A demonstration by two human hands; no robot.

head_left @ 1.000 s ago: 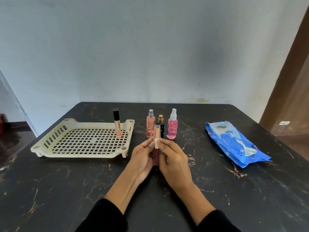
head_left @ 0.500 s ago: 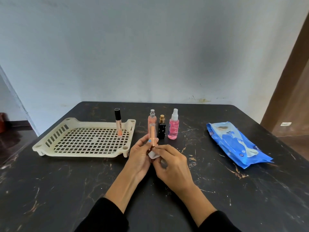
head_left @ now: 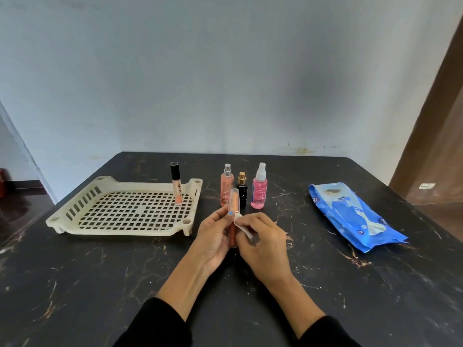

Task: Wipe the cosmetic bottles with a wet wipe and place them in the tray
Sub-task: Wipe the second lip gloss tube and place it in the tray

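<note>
Centre of frame, above the counter (head_left: 100,284): left hand (head_left: 213,236) curls round a slim lip gloss tube (head_left: 234,216), held upright and clear of the surface, probably so its whole length is exposed, while the right hand (head_left: 265,242) pinches a small folded wet wipe (head_left: 241,224) against the tube's side. Left of centre, the cream tray (head_left: 75,217) already holds one gloss (head_left: 177,186) standing in its far right corner, with vertical print that seems to read "LIPGLOSS". Three spray bottles (head_left: 241,190) wait just behind the hands, labels unreadable; the blue wipes pack (head_left: 350,216) lies at right, print illegible.
</note>
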